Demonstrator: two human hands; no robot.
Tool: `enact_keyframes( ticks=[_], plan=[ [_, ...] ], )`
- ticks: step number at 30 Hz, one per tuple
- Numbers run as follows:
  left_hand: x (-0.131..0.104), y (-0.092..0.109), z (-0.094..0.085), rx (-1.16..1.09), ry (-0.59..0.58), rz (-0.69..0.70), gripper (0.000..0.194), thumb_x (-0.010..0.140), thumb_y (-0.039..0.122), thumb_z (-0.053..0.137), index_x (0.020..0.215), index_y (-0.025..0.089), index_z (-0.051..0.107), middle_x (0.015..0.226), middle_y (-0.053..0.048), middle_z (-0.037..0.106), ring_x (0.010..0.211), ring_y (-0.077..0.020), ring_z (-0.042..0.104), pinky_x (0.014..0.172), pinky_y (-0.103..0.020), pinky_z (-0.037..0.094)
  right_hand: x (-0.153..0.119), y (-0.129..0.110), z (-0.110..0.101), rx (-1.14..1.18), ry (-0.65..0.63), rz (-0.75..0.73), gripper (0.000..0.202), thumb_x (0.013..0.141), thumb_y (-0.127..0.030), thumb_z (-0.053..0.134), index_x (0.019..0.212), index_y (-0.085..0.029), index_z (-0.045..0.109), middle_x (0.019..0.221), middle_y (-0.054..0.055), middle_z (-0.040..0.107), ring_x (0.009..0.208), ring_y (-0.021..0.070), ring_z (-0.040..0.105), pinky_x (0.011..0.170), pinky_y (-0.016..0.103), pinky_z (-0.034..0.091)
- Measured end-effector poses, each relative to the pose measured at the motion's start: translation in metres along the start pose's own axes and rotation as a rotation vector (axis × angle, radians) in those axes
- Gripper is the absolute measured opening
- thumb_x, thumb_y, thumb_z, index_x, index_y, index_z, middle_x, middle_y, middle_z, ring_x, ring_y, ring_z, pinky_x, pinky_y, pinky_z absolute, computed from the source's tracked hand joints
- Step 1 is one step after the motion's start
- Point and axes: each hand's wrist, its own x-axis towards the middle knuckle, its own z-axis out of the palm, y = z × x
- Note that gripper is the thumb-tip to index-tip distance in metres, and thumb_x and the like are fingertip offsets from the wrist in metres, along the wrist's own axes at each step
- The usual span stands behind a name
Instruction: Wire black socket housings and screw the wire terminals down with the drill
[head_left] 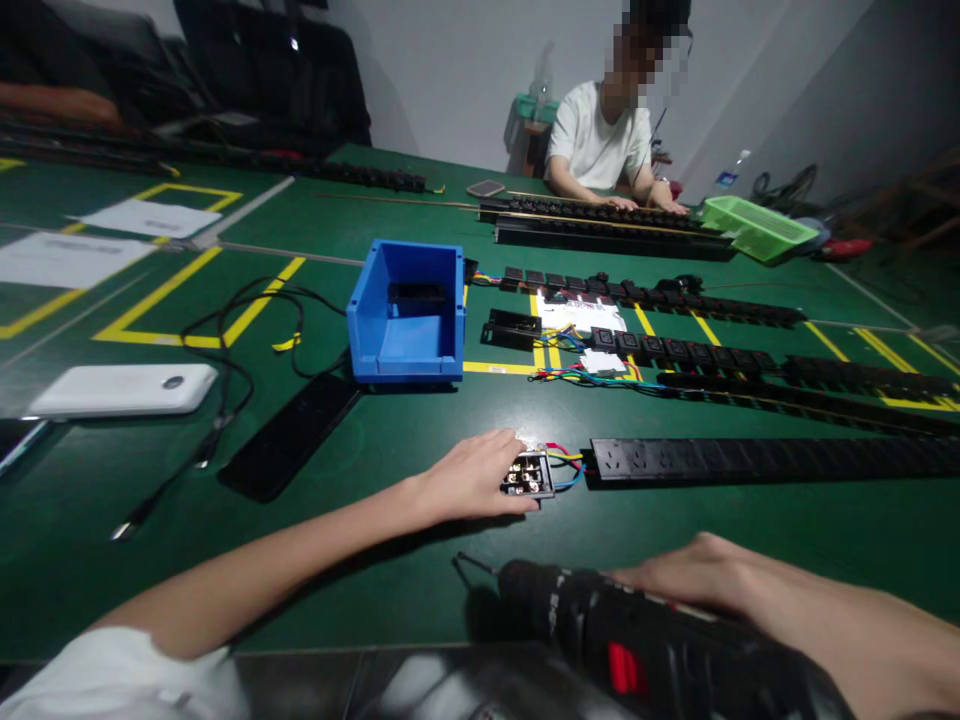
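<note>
In the head view, the small box (531, 475) sits near the middle of the frame, open side up with metal screws showing. The left hand (472, 478) has its left end pinched, the thumb along the lower edge and the other fingers over the upper one, so these fingers are narrow and holding. Red, yellow and blue wires (570, 467) run from the box's right end to the socket strip (750, 460), whose long axis lies almost level across to the right edge of the frame.

The right hand (694, 575), at lower right, is on the far side of the drill (637, 625). It appears to be wrapped around the drill, though the finger ends are hidden behind it. The drill's long axis slants from the lower right corner up towards the left, and its bit (478, 566) points up-left, past the box rather than at it. From the bit's tip, the box lies up and to the right, clearly apart, with bare counter (442, 540) beside the bit. The left hand is the nearer one, touching the box; the right hand is below and to the right of it.
</note>
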Motion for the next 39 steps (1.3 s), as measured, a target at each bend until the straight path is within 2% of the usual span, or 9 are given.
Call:
enact_keyframes(
  ticks=[4,7,11,15,19,27,32,36,39],
  plan=[
    [0.0,-0.001,0.0,-0.022,0.002,-0.002,0.059,0.082,0.062,0.057,0.117,0.014,0.054,0.102,-0.008,0.057,0.096,-0.0251,0.057,0.081,-0.035,0.045,0.014,0.014,0.011,0.189,-0.123,-0.071,0.059,0.082,-0.037,0.064,0.137,-0.021,0.049,0.098,0.008,0.066,0.083,0.0162,0.064,0.064,0.023,0.049],
    [0.001,-0.001,0.001,-0.041,0.007,-0.005,0.06,0.082,0.062,0.058,0.117,0.014,0.053,0.103,-0.008,0.057,0.096,-0.0253,0.057,0.081,-0.035,0.045,0.027,0.022,0.038,0.119,-0.094,-0.095,0.065,0.081,-0.036,0.062,0.14,-0.017,0.045,0.095,0.01,0.065,0.081,0.0175,0.063,0.067,0.026,0.047],
    [0.001,-0.003,0.002,-0.058,0.018,0.002,0.06,0.082,0.062,0.057,0.117,0.014,0.053,0.103,-0.008,0.057,0.097,-0.0249,0.056,0.081,-0.035,0.045,0.042,0.027,0.07,-0.07,-0.018,-0.136,0.072,0.075,-0.032,0.063,0.141,-0.015,0.042,0.096,0.009,0.063,0.074,0.0182,0.061,0.057,0.027,0.041],
    [0.001,-0.004,0.002,-0.074,0.015,0.004,0.059,0.083,0.063,0.056,0.117,0.015,0.054,0.104,-0.008,0.057,0.098,-0.0247,0.056,0.082,-0.034,0.045,0.058,0.024,0.086,-0.177,0.007,-0.113,0.071,0.078,-0.032,0.058,0.143,-0.016,0.035,0.099,0.008,0.062,0.073,0.0197,0.061,0.053,0.029,0.038],
    [0.001,-0.003,0.001,-0.081,-0.002,-0.012,0.059,0.083,0.062,0.056,0.12,0.016,0.053,0.103,-0.009,0.056,0.098,-0.0253,0.056,0.082,-0.035,0.045,0.076,0.021,0.097,-0.209,-0.004,-0.088,0.07,0.08,-0.028,0.054,0.145,-0.016,0.03,0.105,0.01,0.06,0.081,0.0227,0.061,0.058,0.031,0.044],
    [0.001,-0.003,-0.002,-0.058,-0.018,-0.012,0.059,0.085,0.061,0.054,0.125,0.018,0.051,0.107,-0.009,0.055,0.099,-0.025,0.055,0.082,-0.035,0.045,0.1,0.022,0.103,-0.207,0.001,-0.106,0.081,0.074,-0.02,0.059,0.147,-0.013,0.025,0.121,0.016,0.053,0.105,0.0282,0.056,0.079,0.038,0.052],
    [0.002,-0.006,-0.002,-0.032,-0.024,0.0,0.063,0.086,0.063,0.052,0.129,0.018,0.048,0.108,-0.009,0.055,0.1,-0.0253,0.055,0.082,-0.035,0.045,0.107,0.022,0.102,-0.155,0.026,-0.145,0.078,0.077,-0.026,0.064,0.145,-0.012,0.03,0.122,0.017,0.051,0.109,0.0283,0.054,0.087,0.04,0.05],
    [0.002,-0.006,-0.002,-0.035,-0.026,-0.003,0.061,0.086,0.063,0.052,0.128,0.019,0.049,0.108,-0.009,0.055,0.1,-0.0256,0.054,0.082,-0.035,0.045,0.106,0.021,0.103,-0.16,0.014,-0.158,0.077,0.08,-0.026,0.062,0.147,-0.011,0.027,0.125,0.017,0.051,0.112,0.0282,0.053,0.088,0.04,0.05],
    [0.002,-0.005,-0.003,-0.037,-0.03,-0.006,0.061,0.086,0.063,0.052,0.127,0.018,0.049,0.108,-0.009,0.055,0.1,-0.0258,0.054,0.081,-0.035,0.045,0.099,0.022,0.1,-0.212,0.016,-0.211,0.066,0.086,-0.026,0.056,0.145,-0.011,0.031,0.13,0.018,0.048,0.11,0.0265,0.053,0.086,0.039,0.051]
  ],
)
